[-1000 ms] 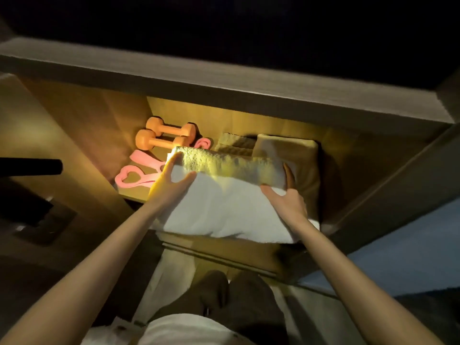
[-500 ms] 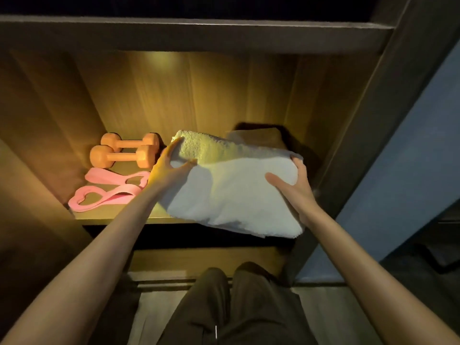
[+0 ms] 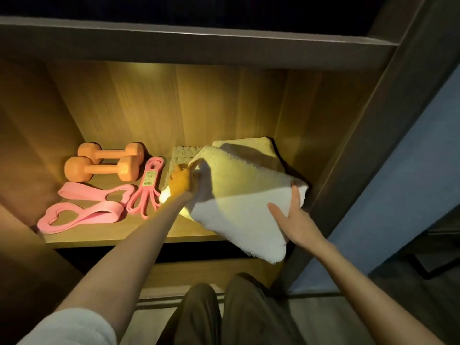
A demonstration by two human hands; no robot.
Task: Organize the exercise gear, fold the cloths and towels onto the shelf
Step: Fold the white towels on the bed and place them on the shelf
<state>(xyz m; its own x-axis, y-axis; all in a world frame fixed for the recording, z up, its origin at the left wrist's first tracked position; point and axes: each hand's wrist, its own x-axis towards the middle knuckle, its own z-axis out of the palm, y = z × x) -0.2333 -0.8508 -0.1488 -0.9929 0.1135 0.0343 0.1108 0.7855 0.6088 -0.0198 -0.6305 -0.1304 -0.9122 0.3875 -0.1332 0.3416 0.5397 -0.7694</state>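
Observation:
A folded white towel (image 3: 239, 200) lies tilted over the right half of the wooden shelf (image 3: 119, 232), its near corner hanging past the shelf's front edge. My left hand (image 3: 179, 181) grips the towel's far left corner. My right hand (image 3: 292, 215) holds the towel's right edge, thumb on top and fingers spread. Behind it lie another folded towel (image 3: 254, 145) and a smaller cloth (image 3: 183, 153). Two orange dumbbells (image 3: 104, 163) sit at the back left. Pink resistance bands (image 3: 84, 210) and a bundled pink band with a green label (image 3: 146, 188) lie in front of them.
A dark shelf board (image 3: 199, 43) hangs above the lit compartment. The cabinet's dark side post (image 3: 348, 150) stands close to the right of the towel. A blue wall (image 3: 410, 170) is further right. My legs in dark trousers (image 3: 224, 314) are below.
The towel has gone deeper onto the shelf and turned at an angle. My left hand slid to its far corner, and my right hand shifted along the right edge. The bundled pink band came into view.

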